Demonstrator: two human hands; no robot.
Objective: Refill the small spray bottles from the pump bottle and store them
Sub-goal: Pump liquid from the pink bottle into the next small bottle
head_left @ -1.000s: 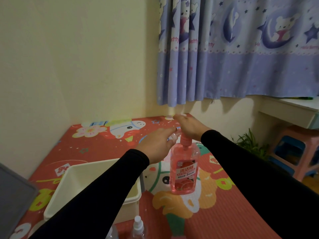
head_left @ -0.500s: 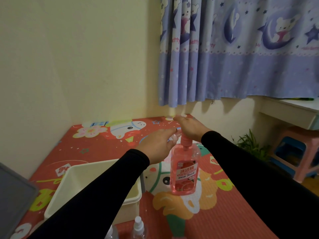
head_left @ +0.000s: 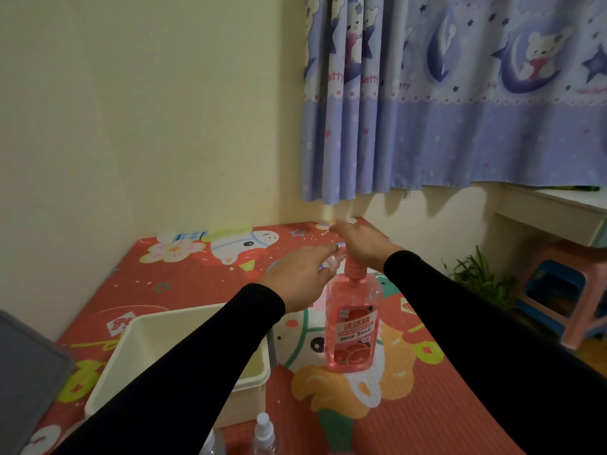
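A pink pump bottle (head_left: 353, 326) with a printed label stands upright on the red cartoon mat (head_left: 427, 405). My right hand (head_left: 361, 241) lies flat on top of its pump head, fingers straight and pressing down. My left hand (head_left: 302, 277) grips a small clear spray bottle (head_left: 330, 263) held right beside the pump's neck; most of that bottle is hidden by my fingers. Another small spray bottle (head_left: 264, 431) with a white top stands at the bottom edge of the view.
A cream plastic bin (head_left: 141, 326) sits open under my left forearm. A grey panel (head_left: 26, 372) is at the far left. Beyond the mat's right edge are a green plant (head_left: 479, 277), a pink and blue stool (head_left: 565, 290) and a white desk (head_left: 558, 208).
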